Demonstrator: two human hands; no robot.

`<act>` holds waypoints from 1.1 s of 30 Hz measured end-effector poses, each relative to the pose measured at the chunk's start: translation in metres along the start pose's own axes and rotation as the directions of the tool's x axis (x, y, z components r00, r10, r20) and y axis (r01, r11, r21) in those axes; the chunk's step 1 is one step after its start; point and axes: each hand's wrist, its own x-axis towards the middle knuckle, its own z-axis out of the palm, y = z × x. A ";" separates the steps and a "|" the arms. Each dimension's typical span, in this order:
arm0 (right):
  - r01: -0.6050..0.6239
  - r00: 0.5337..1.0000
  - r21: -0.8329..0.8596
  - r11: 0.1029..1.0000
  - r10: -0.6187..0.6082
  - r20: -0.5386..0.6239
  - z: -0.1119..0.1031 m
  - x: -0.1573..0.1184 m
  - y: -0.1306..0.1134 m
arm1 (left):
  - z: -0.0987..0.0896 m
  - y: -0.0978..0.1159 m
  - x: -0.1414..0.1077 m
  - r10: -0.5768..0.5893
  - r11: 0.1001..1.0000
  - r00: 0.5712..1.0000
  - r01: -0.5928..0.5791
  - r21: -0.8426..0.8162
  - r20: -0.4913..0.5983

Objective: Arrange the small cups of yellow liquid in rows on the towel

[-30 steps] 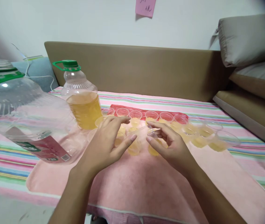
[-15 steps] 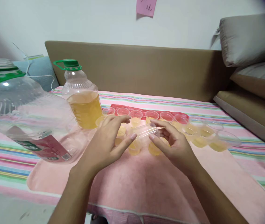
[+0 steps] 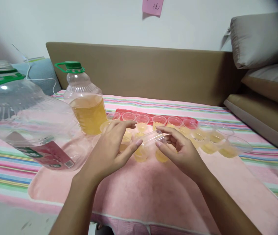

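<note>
A clear plastic cup point(image 3: 151, 139) lies on its side in the air, with no liquid visible inside. My right hand point(image 3: 181, 148) pinches one end of it between thumb and fingers. On the other side, my left hand point(image 3: 112, 143) is open, its thumb tip close to the cup; I cannot tell whether they touch. Behind and below stand several clear cups of yellow liquid, among them a front left cup point(image 3: 140, 156) and a front right cup point(image 3: 162, 156). The hands hide part of the group.
On the left stand a large clear bottle point(image 3: 26, 107) with a pink label and a green-capped bottle point(image 3: 87, 114) of yellow liquid. A red plastic wrapper point(image 3: 153, 119) lies behind the cups. A pink mat point(image 3: 141, 192) covers the striped cloth. Cushions point(image 3: 261, 42) are stacked at right.
</note>
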 end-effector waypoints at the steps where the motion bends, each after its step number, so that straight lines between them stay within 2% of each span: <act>1: -0.006 1.000 -0.007 1.000 0.006 -0.007 0.000 0.000 0.001 | 0.000 0.000 0.000 -0.001 1.000 1.000 0.001 -0.001 0.000; 8: -0.026 0.998 0.026 0.999 0.027 -0.051 0.000 0.003 0.003 | 0.000 0.000 0.001 -0.008 1.000 1.000 0.008 0.007 0.004; 21: -0.016 1.000 0.049 0.999 0.015 0.009 -0.003 0.002 0.003 | -0.001 0.000 0.000 -0.009 1.000 1.000 0.009 0.016 0.001; 33: -0.015 1.000 0.076 0.997 0.016 -0.016 0.006 0.000 0.002 | -0.001 0.000 0.000 -0.006 1.000 1.000 0.006 0.021 -0.003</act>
